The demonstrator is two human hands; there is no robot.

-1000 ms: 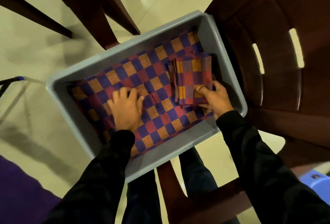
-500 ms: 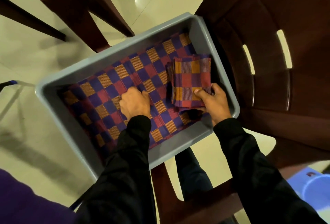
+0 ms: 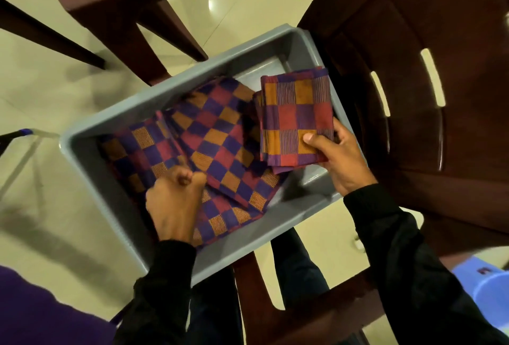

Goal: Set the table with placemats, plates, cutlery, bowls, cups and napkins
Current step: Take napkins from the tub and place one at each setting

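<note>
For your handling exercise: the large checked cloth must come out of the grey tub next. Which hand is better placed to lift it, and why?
Left. The left hand already grips the large checked cloth inside the grey tub. The right hand is occupied, holding the folded stack.

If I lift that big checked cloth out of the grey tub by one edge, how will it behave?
The checked cloth will probably flop and drape: it already buckles where the left hand grips it. It looks light and thin. It may unfold as it leaves the tub, unlike the folded stack the right hand holds.
</note>
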